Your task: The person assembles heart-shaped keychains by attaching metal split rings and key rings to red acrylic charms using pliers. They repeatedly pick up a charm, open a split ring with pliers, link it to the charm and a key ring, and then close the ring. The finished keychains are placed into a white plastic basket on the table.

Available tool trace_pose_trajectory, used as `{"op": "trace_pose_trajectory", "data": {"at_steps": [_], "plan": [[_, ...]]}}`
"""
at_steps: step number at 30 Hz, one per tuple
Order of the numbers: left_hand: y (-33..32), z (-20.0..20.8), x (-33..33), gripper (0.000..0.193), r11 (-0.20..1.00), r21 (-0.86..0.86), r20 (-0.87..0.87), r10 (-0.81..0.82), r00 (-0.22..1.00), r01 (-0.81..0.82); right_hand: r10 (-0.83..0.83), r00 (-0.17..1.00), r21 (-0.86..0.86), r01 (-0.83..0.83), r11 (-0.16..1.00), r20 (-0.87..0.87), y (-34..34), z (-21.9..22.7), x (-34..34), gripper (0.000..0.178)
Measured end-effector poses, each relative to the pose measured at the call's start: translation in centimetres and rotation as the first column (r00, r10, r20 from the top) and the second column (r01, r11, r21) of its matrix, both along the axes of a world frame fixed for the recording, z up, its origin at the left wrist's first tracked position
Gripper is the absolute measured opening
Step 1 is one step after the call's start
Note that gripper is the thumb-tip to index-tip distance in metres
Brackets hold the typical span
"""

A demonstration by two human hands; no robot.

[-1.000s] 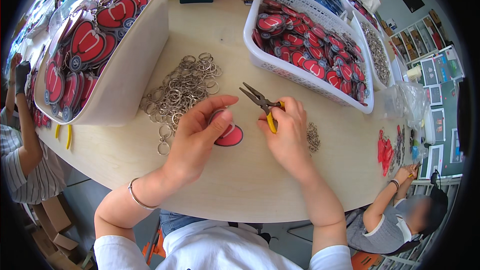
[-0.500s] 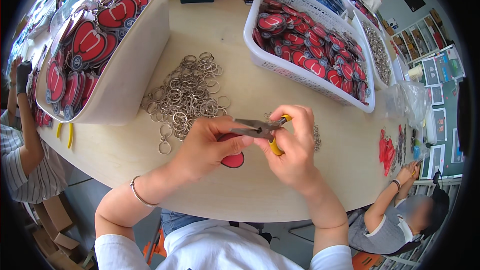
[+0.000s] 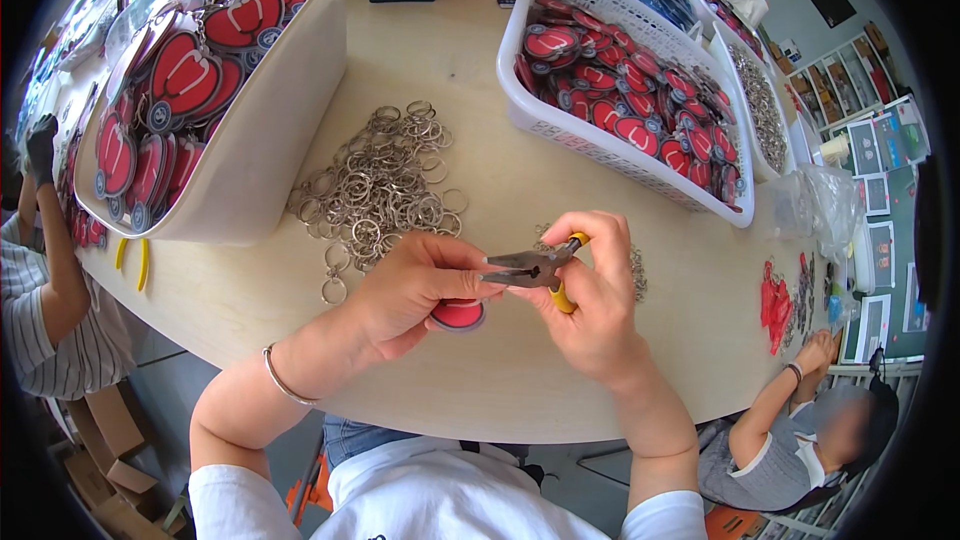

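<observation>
Between the thumb and fingers of my left hand (image 3: 415, 290) is a red keychain charm (image 3: 459, 315) with a dark rim; its upper part is hidden by my fingers. My right hand (image 3: 592, 305) grips yellow-handled pliers (image 3: 530, 268), their metal jaws pointing left at my left fingertips. The jaws look slightly parted. Whether they touch a small ring or link there, I cannot tell. Just beyond my left hand lies a heap of silver split rings (image 3: 385, 185). A smaller pile of fine metal links (image 3: 637, 273) shows partly behind my right hand.
A tall white bin (image 3: 270, 110) of red charms with rings stands left, a white basket (image 3: 620, 155) of charms far right. Yellow-handled pliers (image 3: 143, 262) lie at the left edge. People work at the left and right; red straps (image 3: 775, 305) lie near the right one.
The pliers' jaws have moved slightly right and down relative to the table view, and the charm has tilted a little in my left hand. Both hands keep their hold.
</observation>
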State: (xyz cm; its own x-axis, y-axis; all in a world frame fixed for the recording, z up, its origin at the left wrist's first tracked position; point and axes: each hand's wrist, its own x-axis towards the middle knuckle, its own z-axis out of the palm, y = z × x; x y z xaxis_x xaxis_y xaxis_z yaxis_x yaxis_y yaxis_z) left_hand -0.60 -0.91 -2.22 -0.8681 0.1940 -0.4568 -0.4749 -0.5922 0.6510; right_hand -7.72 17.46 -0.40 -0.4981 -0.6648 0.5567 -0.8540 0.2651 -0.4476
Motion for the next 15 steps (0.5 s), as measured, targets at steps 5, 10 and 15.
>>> {"op": "trace_pose_trajectory", "data": {"at_steps": [5, 10, 15], "plan": [[0.7, -0.3, 0.3, 0.010, 0.927, -0.340, -0.392, 0.011, 0.920, -0.156, -0.033, 0.999, -0.014, 0.033, 0.999, -0.002, 0.0, -0.2, 0.2, 0.031], [1.8, -0.2, 0.8, 0.012, 0.872, -0.404, -0.434, 0.084, 0.897, -0.277, -0.114, 0.991, -0.026, 0.116, 0.993, 0.076, -0.2, -0.3, 1.2, 0.025], [1.8, 0.1, 1.2, 0.021, 0.955, -0.253, -0.274, 0.086, 0.958, -0.158, -0.140, 0.931, -0.070, 0.172, 0.983, 0.337, -0.2, 0.2, 1.5, 0.017]]}}
